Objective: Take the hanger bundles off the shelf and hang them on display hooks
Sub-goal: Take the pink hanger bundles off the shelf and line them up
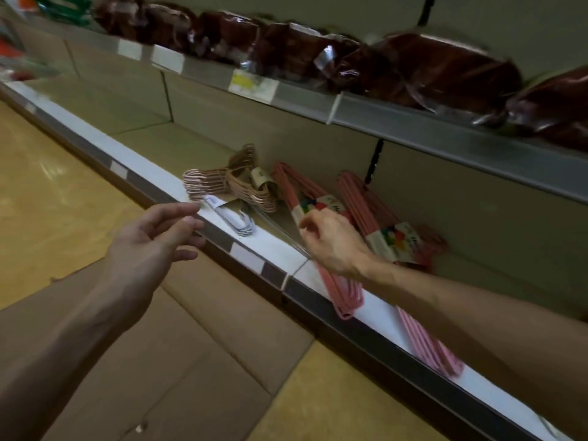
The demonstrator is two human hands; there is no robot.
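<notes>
Head view. Lower shelf (197, 148) carries several hanger bundles. A rose-gold bundle (222, 183) lies toward the left, a white bundle (232, 218) sits at the front lip just before it, and two pink bundles lie to the right. The nearer pink bundle (331, 281) runs with its long axis from the back panel out over the front edge, its lower end overhanging the lip. The second pink bundle (394, 237) lies just beside it, roughly parallel, further right.

Right hand (331, 240) is over the nearer pink bundle at its paper band, fingers curled down onto it; whether the grip is complete cannot be told, as the fingertips are hidden behind the hand. Left hand (159, 237) hovers before the shelf lip, fingers loosely spread, holding nothing, its fingertips near the white bundle's label.

Judgement: the right hand is plainly the nearer to the pink bundle, which lies directly beneath it and points toward the person; a lift along that axis, outward over the lip, appears the natural removal. No display hooks are in view.

Upper shelf (413, 122) holds dark red wrapped packs (445, 68), blurred.
</notes>
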